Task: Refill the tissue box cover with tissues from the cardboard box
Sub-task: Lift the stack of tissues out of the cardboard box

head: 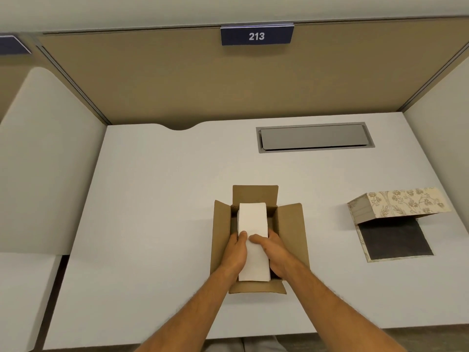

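Gripping the white tissue stack (253,232) from both sides, the left hand (234,252) and right hand (275,255) clasp it, thumbs on top, inside the open cardboard box (220,224). Next, I'd say: lift clear, carry right to the floral cover (398,217) lying open on the worktop (152,199).

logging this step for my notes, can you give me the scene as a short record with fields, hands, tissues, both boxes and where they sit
left hand: grips the left side of the tissue stack
right hand: grips the right side of the same stack
tissue stack: white, partly inside the cardboard box
cardboard box: flaps open, middle of the desk near the front edge
tissue box cover: floral, open, dark inside showing, no tissues in it, to the right of the cardboard box and apart from it
desk: white
task state: tissues not yet in the cover
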Demonstrator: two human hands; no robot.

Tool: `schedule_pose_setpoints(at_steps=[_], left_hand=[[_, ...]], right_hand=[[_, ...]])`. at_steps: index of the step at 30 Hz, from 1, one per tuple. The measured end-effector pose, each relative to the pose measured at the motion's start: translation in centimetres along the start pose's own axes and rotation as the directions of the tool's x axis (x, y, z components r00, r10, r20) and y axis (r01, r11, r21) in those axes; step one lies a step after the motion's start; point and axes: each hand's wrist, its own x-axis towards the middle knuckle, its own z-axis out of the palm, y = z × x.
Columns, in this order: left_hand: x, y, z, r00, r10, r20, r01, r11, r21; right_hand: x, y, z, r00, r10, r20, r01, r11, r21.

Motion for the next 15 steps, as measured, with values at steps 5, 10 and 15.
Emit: schedule_pose_setpoints(at_steps=[5,10,15], left_hand=[[-2.5,1.4,-0.8,0.997,0.071,0.012,-0.072,0.997,0.025],[-4.4,2.8,-1.4,0.987,0.158,-0.006,-0.157,0.984,0.084],[-5.8,4.5,-1.8,0.960,0.281,-0.009,-0.277,0.951,0.139]], right_hand=[[-2.5,-1.5,0.9,0.998,-0.063,-0.007,0.062,0.997,-0.034],[-5.0,-3.3,1.9,0.988,-0.143,-0.056,0.138,0.987,-0.079],[-7.0,-5.2,2.1,0.975,-0.216,-0.051,0.214,0.976,-0.034]])
